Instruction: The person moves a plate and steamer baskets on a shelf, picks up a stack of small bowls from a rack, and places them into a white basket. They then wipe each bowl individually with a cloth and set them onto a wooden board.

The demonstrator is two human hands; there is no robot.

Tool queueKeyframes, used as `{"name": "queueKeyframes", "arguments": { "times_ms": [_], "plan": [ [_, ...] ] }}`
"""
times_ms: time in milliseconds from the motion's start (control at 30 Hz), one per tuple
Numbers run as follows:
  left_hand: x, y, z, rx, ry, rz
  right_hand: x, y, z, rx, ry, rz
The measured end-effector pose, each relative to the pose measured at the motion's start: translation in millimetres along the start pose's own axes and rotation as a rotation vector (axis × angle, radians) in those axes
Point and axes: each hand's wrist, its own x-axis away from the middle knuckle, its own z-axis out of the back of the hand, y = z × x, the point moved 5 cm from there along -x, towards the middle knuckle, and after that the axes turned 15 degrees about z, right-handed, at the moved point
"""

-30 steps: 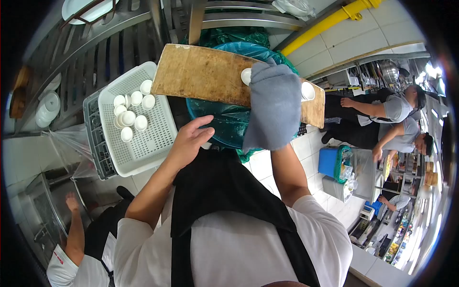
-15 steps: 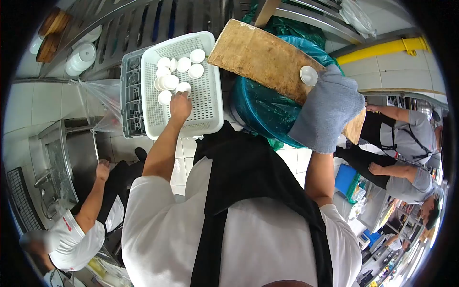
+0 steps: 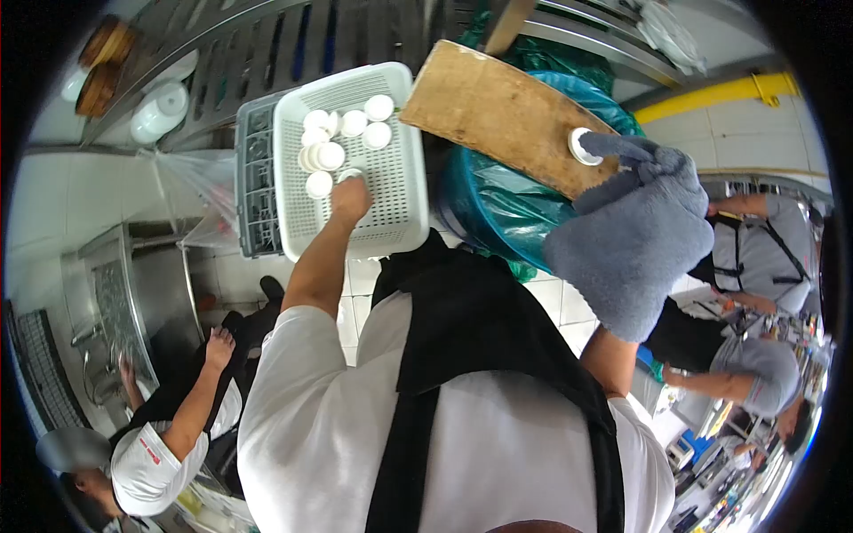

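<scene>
In the head view, a white perforated plastic basket [image 3: 413,178] holds several small white cups [image 3: 378,107]. My left hand [image 3: 351,200] reaches into it, fingers closed at the rim of one white cup [image 3: 350,174], which they partly cover. A grey towel [image 3: 626,240] is draped over my right hand and hides its fingers. One towel-covered point presses into the mouth of another small white cup [image 3: 579,147], tipped on its side on a worn wooden board [image 3: 498,102]. The board lies across a bin lined with a green bag [image 3: 515,195].
A grey rack [image 3: 258,178] sits under the basket's left side. Slatted metal shelving [image 3: 284,44] runs behind, with white bowls [image 3: 160,113] at its left. A co-worker [image 3: 169,444] is by the sink at left; two people [image 3: 764,240] are at right. A yellow pipe [image 3: 720,96] crosses the wall.
The towel-covered right hand has shifted right, and the cup on the board has turned under it. My left hand stays at the same cup in the basket. The view has shifted slightly.
</scene>
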Motion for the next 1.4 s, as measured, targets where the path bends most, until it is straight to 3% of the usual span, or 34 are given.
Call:
{"name": "queueKeyframes", "arguments": {
  "times_ms": [100, 233, 300, 333, 367, 433, 533, 667, 733, 767, 833, 967, 1033, 1067, 1167, 1200, 1267, 1300, 1367, 1400],
  "plan": [
    [-1, -1, -8, -0.05, -0.034, -0.003, 1, -18, -11, -0.153, -0.084, 0.077],
    [6, -3, -1, 0.133, 0.06, 0.048, -1, -30, -23, -0.243, -0.19, 0.158],
    [2, -19, 8, 0.516, 0.036, 0.239, 0, -32, -29, -0.256, -0.228, 0.193],
    [0, -29, -1, 0.94, -0.127, 0.387, 1, -33, -31, -0.249, -0.24, 0.222],
    [-2, -28, -5, 0.937, -0.134, 0.374, 1, -34, -30, -0.219, -0.256, 0.243],
    [29, -11, 31, 1.623, -0.314, 0.413, 2, -37, -34, -0.075, -0.272, 0.332],
    [76, 36, 98, 1.848, -0.471, 0.231, 5, -44, -39, 0.234, -0.285, 0.519],
    [142, 106, 172, 1.906, -0.603, 0.026, 11, -56, -59, 0.572, -0.263, 0.786],
    [172, 136, 192, 1.826, -0.591, -0.181, 11, -57, -66, 0.669, -0.257, 0.865],
    [182, 149, 196, 1.774, -0.464, -0.312, 11, -56, -69, 0.728, -0.261, 0.926],
    [187, 159, 202, 1.596, -0.364, -0.492, 6, -46, -65, 0.64, -0.293, 0.79],
    [193, 179, 198, 1.405, -0.301, -0.437, 2, -24, -44, 0.475, -0.399, 0.464],
    [208, 191, 208, 1.365, -0.086, -0.633, 3, -17, -40, 0.451, -0.448, 0.378],
    [210, 195, 207, 1.035, -0.037, -0.745, 7, -15, -45, 0.438, -0.448, 0.382],
    [212, 212, 194, 1.022, -0.045, -0.694, 24, 8, -62, 0.636, -0.324, 0.309],
    [210, 213, 195, 1.012, -0.023, -0.665, 31, 4, -68, 0.83, -0.343, 0.259],
    [200, 215, 187, 1.496, -0.575, -0.568, 42, 1, -73, 0.691, -0.299, 0.38],
    [198, 210, 180, 1.496, -0.556, -0.538, 48, 1, -71, 0.596, -0.249, 0.476],
    [196, 215, 160, 1.576, -0.789, -0.547, 47, -1, -62, 0.554, -0.251, 0.544],
    [196, 215, 155, 1.565, -0.951, -0.466, 35, -10, -43, 0.71, -0.338, 0.504]
  ]
}}
